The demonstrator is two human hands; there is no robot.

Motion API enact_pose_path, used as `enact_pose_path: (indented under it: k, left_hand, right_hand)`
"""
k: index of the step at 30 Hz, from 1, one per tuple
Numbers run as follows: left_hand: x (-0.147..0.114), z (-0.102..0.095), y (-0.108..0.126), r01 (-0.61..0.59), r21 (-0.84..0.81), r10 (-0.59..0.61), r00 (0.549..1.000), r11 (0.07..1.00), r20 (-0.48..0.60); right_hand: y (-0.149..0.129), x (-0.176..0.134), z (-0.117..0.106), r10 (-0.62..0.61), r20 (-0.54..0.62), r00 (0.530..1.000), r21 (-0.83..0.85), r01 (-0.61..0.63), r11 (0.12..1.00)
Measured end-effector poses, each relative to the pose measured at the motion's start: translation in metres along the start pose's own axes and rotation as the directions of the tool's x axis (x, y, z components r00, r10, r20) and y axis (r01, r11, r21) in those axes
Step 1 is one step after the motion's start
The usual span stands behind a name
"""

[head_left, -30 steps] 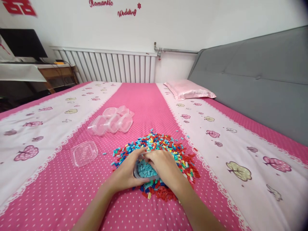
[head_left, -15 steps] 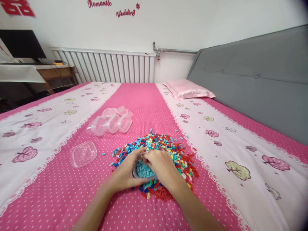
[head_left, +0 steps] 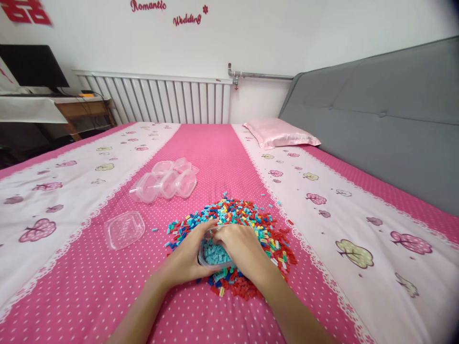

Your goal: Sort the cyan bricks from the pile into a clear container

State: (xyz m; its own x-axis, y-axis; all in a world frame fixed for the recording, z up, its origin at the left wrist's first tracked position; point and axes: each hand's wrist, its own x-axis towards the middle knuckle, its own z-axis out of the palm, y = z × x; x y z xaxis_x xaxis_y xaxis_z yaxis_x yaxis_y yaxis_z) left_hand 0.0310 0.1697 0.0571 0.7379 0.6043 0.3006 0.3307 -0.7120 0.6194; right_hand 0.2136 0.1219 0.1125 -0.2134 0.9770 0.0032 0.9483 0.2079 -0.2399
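Pink-and-white bed (head_left: 206,148) fills head view; grey headboard (head_left: 380,91) right, radiator (head_left: 154,98) far, pink pillow (head_left: 281,134) far right. Mixed toy bricks (head_left: 263,224) heaped near centre. Clear container (head_left: 222,265) at heap's near left part, light-blue bricks (head_left: 214,253) inside. Left hand (head_left: 184,253) grasping container's left side. Right hand (head_left: 242,246) over container's right side, fingers curled inward; fingertips mostly hidden, cannot tell whether gripping brick. Clear lid (head_left: 125,230) flat, left; clear tubs (head_left: 165,181) clustered farther off.
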Motion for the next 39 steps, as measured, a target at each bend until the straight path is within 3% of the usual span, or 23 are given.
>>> enact_pose_path:
  k: [15,31,39]
  left_hand:
    - [0.0,-0.0002,0.0009,0.005,0.004,-0.005,1.0,1.0,0.015]
    - [0.001,-0.0012,0.0014,-0.036,-0.005,0.036,0.999,0.999,-0.003]
    - [-0.0001,0.0007,-0.0013,-0.025,0.018,0.025,1.0,1.0,-0.006]
  right_hand:
    - [-0.0028,-0.0065,0.0024,-0.028,-0.077,0.997,-0.037,0.025,0.999]
    - [-0.003,-0.0069,0.0007,-0.031,-0.021,0.999,-0.051,0.03,0.998]
    - [-0.0002,-0.0094,-0.0007,-0.065,-0.071,0.995,-0.026,0.064,0.998]
